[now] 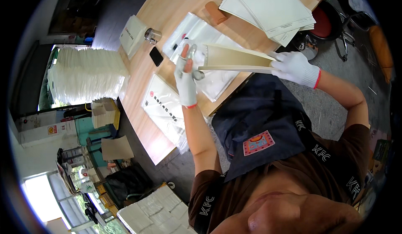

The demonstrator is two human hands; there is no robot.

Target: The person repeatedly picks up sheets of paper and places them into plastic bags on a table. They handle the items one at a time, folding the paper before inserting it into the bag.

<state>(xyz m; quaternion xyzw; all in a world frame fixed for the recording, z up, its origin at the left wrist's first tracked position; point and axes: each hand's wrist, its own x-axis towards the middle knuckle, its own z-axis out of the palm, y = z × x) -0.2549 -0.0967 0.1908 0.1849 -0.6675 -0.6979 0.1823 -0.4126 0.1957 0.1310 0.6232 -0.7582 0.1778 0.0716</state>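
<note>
Cream sheets (pixel 238 58) hang spread in a narrow wedge between two gloved hands, over the tabletop's (pixel 140 73) near edge. The right hand (pixel 294 68) grasps their closed end beyond that edge; the left hand (pixel 185 79) stands at the parted end, though whether its grip pinches them cannot be told. Handling seems midway — lifting and parting look done, setting down not yet; how much more remains (beyond that) is unclear. Clear plastic sleeves (pixel 178 35) lie under the work and a wrapped pack (pixel 159 102) beside the left wrist — the roomier wood surrounds the phone (pixel 156 56).
</note>
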